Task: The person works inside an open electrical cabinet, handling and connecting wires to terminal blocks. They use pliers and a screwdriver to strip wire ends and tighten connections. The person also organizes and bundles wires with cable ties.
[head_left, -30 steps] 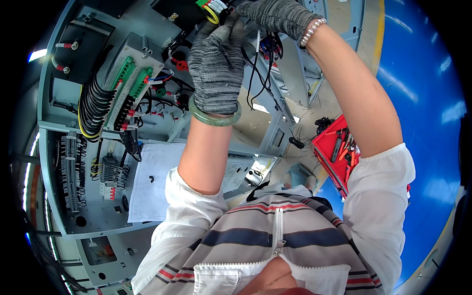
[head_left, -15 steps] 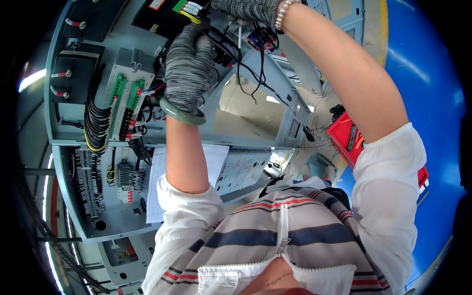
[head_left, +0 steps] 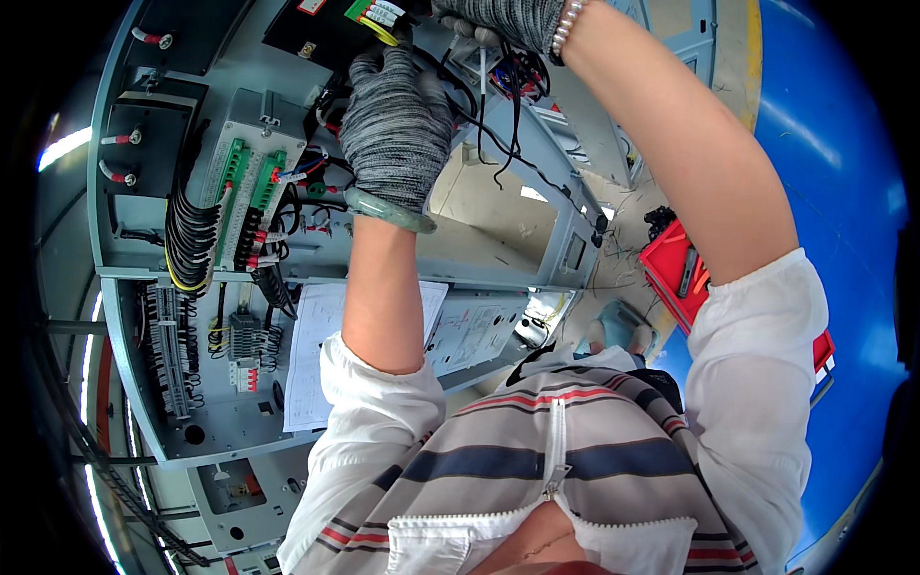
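Note:
My left hand (head_left: pixel 398 139), in a grey knit glove, reaches into the open metal cabinet, its fingers bent beside a black cable. What its fingertips grip is hidden. Just beyond them sits a green terminal connector (head_left: pixel 356 10) with white-sleeved wires and a yellow-green wire (head_left: pixel 380 34), on a black device (head_left: pixel 309 40). At the top edge my right hand (head_left: pixel 508 21), gloved alike, is curled closed and partly cut off by the frame. Black wires (head_left: pixel 515 115), one with a white sleeve, hang from under it; they seem to be in its fingers.
A grey module with green terminal strips (head_left: pixel 251 182) and bundled black wires stands left of my left forearm. Below lies a paper drawing (head_left: pixel 311 355) by a lower cabinet section with terminal blocks (head_left: pixel 247 340). A red tool box (head_left: pixel 668 264) is on the right, near the blue floor (head_left: pixel 834 240).
My left hand has shifted right and turned slightly. The right hand has moved a little to the right, and the hanging black wires have swung with it.

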`<move>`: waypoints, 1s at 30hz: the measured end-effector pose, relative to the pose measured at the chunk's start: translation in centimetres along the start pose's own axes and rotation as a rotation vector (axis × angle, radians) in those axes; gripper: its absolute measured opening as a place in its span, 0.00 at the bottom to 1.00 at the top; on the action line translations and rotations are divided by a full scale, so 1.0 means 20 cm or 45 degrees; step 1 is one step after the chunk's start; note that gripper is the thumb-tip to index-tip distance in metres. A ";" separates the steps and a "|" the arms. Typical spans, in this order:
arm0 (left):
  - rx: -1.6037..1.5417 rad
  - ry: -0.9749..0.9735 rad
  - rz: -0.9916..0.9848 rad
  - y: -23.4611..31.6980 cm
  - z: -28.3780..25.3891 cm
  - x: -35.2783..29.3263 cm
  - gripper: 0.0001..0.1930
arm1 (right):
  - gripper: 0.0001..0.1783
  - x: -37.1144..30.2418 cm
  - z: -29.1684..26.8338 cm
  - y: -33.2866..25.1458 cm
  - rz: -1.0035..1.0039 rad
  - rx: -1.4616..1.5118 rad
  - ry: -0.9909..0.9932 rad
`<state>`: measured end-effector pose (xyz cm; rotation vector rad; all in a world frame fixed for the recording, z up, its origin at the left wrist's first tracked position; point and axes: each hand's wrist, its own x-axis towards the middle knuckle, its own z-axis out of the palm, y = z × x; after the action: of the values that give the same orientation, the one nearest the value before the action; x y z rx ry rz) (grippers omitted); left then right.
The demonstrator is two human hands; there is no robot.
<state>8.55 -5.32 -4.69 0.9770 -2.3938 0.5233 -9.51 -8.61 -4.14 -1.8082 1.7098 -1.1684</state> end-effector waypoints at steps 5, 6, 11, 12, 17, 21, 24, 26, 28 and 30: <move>0.025 0.083 0.055 -0.03 -0.01 -0.03 0.21 | 0.11 -0.12 0.09 -0.07 -0.394 -0.440 0.441; -0.002 0.084 0.041 -0.03 0.00 -0.02 0.21 | 0.12 -0.15 0.10 -0.09 -0.327 -0.184 0.558; -0.099 0.073 0.037 0.00 0.04 0.02 0.22 | 0.13 -0.09 0.05 0.00 -0.260 -0.705 0.392; 0.028 0.095 -0.037 -0.06 -0.09 -0.06 0.22 | 0.12 -0.02 0.15 -0.09 -0.453 -0.698 0.367; -0.014 0.141 0.048 -0.03 0.03 -0.02 0.21 | 0.07 -0.14 0.05 -0.04 -0.170 0.351 0.248; -0.038 0.086 -0.001 -0.04 0.04 -0.02 0.23 | 0.06 -0.19 0.06 -0.06 0.051 1.074 0.204; -0.099 0.105 0.026 -0.02 0.02 -0.03 0.22 | 0.11 -0.20 0.04 -0.06 -0.016 0.572 0.288; -0.068 0.102 0.046 -0.04 0.03 -0.01 0.21 | 0.12 -0.23 0.05 -0.07 -0.048 0.190 0.408; -0.074 0.095 0.025 -0.04 0.03 -0.01 0.21 | 0.13 -0.22 0.05 -0.09 -0.029 -0.047 0.459; -0.044 0.069 0.024 -0.04 0.02 -0.01 0.21 | 0.13 -0.21 0.08 -0.12 -0.086 -0.152 0.575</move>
<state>9.12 -5.95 -5.04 0.9148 -2.3579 0.5067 -6.43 -4.64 -4.55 -1.7761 2.0086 -1.6332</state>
